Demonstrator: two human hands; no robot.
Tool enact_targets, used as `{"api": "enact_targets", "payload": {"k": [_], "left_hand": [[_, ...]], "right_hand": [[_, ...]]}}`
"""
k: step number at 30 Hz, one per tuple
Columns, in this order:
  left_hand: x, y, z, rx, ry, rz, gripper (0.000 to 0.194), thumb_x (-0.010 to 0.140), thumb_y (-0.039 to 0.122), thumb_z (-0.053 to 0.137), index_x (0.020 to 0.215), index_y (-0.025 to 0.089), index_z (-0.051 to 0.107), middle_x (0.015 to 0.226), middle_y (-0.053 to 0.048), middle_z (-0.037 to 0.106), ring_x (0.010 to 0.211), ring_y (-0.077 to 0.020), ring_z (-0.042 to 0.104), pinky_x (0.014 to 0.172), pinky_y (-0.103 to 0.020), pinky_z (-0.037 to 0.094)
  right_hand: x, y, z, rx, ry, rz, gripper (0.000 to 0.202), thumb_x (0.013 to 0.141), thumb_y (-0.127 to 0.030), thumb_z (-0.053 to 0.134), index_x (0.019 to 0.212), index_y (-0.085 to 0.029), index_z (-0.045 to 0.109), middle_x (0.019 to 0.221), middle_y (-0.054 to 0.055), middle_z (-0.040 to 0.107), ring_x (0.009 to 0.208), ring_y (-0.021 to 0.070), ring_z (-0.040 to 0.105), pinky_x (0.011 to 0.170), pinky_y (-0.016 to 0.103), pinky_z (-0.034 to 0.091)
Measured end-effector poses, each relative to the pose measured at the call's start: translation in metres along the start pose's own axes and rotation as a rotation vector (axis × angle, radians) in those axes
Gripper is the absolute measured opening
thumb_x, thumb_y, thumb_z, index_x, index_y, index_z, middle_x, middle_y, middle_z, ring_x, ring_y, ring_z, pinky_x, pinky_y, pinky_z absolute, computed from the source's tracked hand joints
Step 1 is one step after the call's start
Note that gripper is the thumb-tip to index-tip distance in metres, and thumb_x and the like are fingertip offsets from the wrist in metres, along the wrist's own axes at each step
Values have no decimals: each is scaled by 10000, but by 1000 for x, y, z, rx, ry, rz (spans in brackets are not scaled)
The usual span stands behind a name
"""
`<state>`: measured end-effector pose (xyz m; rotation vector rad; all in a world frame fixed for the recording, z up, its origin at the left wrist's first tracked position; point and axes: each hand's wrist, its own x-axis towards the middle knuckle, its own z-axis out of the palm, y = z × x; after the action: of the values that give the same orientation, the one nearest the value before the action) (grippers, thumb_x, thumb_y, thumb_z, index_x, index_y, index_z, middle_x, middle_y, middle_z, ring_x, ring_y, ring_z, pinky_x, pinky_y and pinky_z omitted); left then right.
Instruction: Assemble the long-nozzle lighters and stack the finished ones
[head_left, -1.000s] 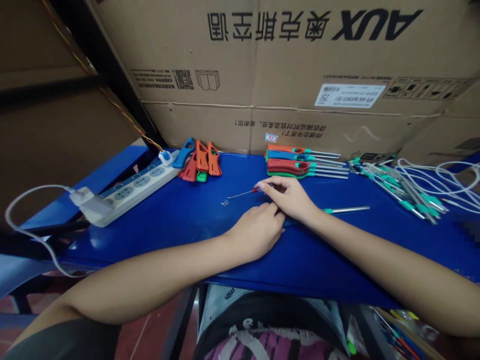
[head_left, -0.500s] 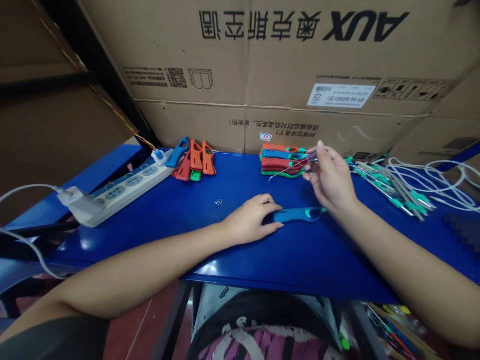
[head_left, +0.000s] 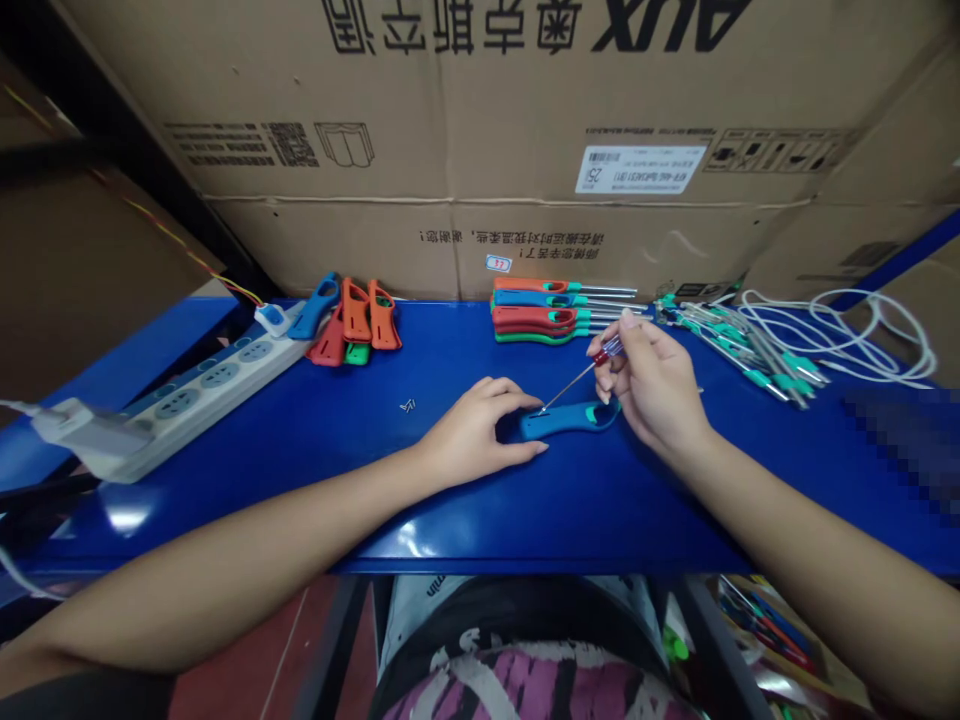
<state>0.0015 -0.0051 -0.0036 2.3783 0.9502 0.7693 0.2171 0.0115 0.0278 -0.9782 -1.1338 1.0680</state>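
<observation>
A blue long-neck lighter (head_left: 566, 421) lies flat on the blue table, its slotted handle end to the left. My left hand (head_left: 480, 432) is closed round that end, thumb on the near side and fingers on the far side. In my right hand (head_left: 660, 385) is a screwdriver (head_left: 576, 382) with a clear and red handle, pinched between thumb and fingers. Its shaft slants down to the left, and the tip meets the lighter's handle, where a small shiny spot shows. Several small screws (head_left: 407, 405) lie left of my left hand.
Assembled lighters (head_left: 532, 318) are stacked at the back, with lighter handles (head_left: 371, 318) in a pile at back left. Metal lighter tubes (head_left: 757, 355) and a white cable (head_left: 874, 335) lie right. A power strip (head_left: 217, 385) runs along the left; a cardboard box (head_left: 450, 150) stands behind.
My right hand has lowered the screwdriver, bringing its tip down to the blue lighter. My left hand keeps hold of the handle end. The whole view has shifted slightly.
</observation>
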Motion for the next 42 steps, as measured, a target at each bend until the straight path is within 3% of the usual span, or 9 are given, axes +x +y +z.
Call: {"api": "enact_targets", "payload": {"k": [4,12,25,34,38,40,42], "left_hand": [[-1,5,0,-85,83,-1,314,858,360,757,1129,211,705,1072,-47,701,994,-199,625,930,-363,503],[1,4,3,-242,205,11,81,868,267,751,900,193,758,919,-39,720,870,-160,663,780,-290,521],[1,6,2,-264,249,-2,59,857,236,760,837,181,760,856,-31,727,822,-152,668,755,-282,514],[0,3,7,-320,198,-83,54,837,249,779,827,196,783,844,-31,737,813,-160,663,760,-297,506],[-1,4,11,-316,178,-60,48,833,241,784,831,194,780,837,-27,736,819,-160,659,796,-309,500],[-2,6,12,-307,174,-40,45,836,240,781,831,195,778,832,-24,734,819,-160,656,809,-313,498],[-2,7,13,-295,168,-29,50,837,246,780,827,198,774,832,-23,730,820,-163,656,816,-320,499]], "right_hand": [[1,2,-1,7,-23,22,462,832,-673,649,771,-225,553,742,-2,632,438,72,477,355,225,424],[0,4,2,125,-54,81,507,743,-676,738,758,-192,588,707,-19,648,413,58,511,337,200,443],[0,3,0,103,-75,15,471,778,-648,726,769,-197,588,723,-14,666,421,63,528,351,202,469],[-10,-1,2,-60,-174,-259,280,892,-516,675,888,-238,642,750,-13,680,436,96,585,389,245,532],[-18,0,3,-188,-74,-449,221,891,-377,718,1084,-279,670,722,-21,686,406,97,567,360,238,482],[-20,2,2,-245,-21,-537,228,865,-333,752,1078,-284,686,707,-21,674,441,107,587,374,239,484],[-21,4,0,-290,-63,-597,209,901,-346,706,1099,-283,690,779,1,693,516,122,624,411,248,512]]}}
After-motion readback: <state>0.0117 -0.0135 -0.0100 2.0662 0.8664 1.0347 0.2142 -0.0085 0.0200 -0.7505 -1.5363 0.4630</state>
